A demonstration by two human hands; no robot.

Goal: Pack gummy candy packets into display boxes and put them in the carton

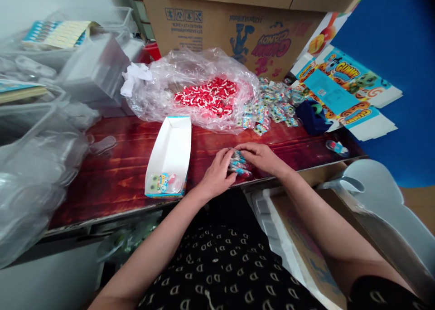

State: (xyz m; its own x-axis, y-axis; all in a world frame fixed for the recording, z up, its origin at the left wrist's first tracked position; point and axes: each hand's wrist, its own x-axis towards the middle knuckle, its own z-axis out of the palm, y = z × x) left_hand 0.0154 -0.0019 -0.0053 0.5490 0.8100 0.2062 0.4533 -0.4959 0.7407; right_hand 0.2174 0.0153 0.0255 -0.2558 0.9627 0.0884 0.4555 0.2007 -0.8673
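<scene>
Near the table's front edge, a small stack of wrapped gummy candy packets [239,164] sits between my two hands. My left hand [217,173] is closed against the stack's left side, with the thumb at the near end. From the right, my right hand [261,157] curls its fingers over the far and right side of the same packets. Left of my hands lies a long open candy box [170,151], white inside, with a few packets [164,183] in its near end. Beyond my hands are a heap of loose wrapped packets [272,106] and a clear plastic bag [152,97] of red-and-white candies [210,94].
Large cardboard cartons [217,33] stand at the back. Clear plastic bins [30,115] with plastic pieces crowd the left. At right are flat printed boxes [340,92], a blue tape dispenser [311,119], one packet [337,148] and a grey stool [377,187].
</scene>
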